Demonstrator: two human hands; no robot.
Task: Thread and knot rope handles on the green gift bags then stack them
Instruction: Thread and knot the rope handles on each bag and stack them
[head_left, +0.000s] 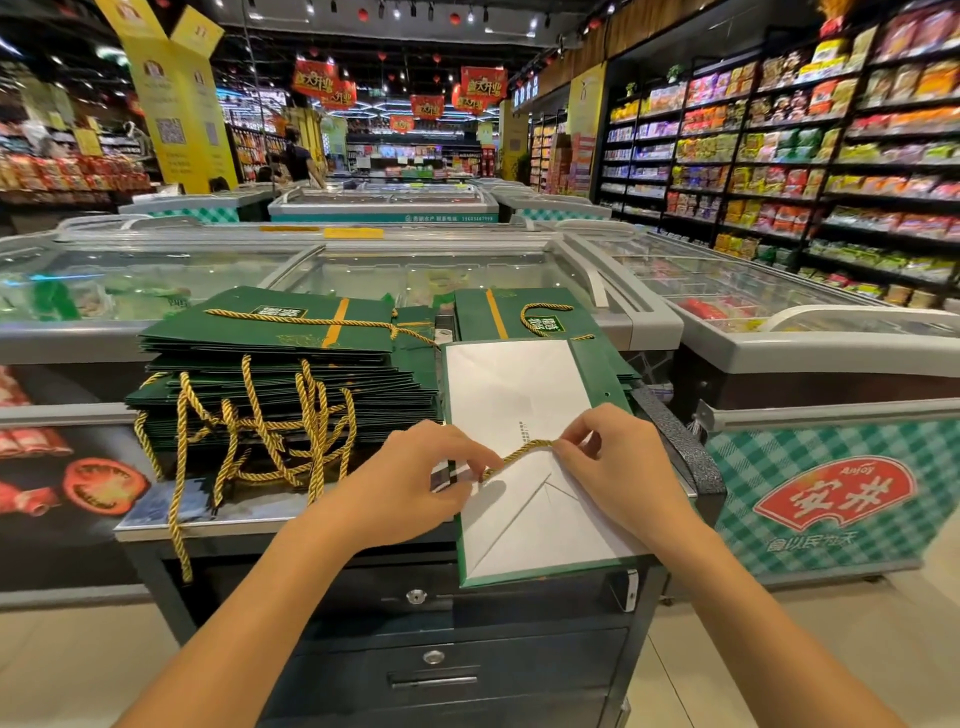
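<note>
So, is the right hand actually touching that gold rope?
Touching. The head view shows the right hand pinching one end of the gold rope; the left hand pinches the other end.

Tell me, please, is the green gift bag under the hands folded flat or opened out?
Folded flat: the green gift bag lies white side up under a gold rope, creases showing, no sides standing.

Ends of rope (521, 451) hidden within left hand (415, 486) and right hand (618, 467); print (521, 432) on bag (511, 382) illegible.
</note>
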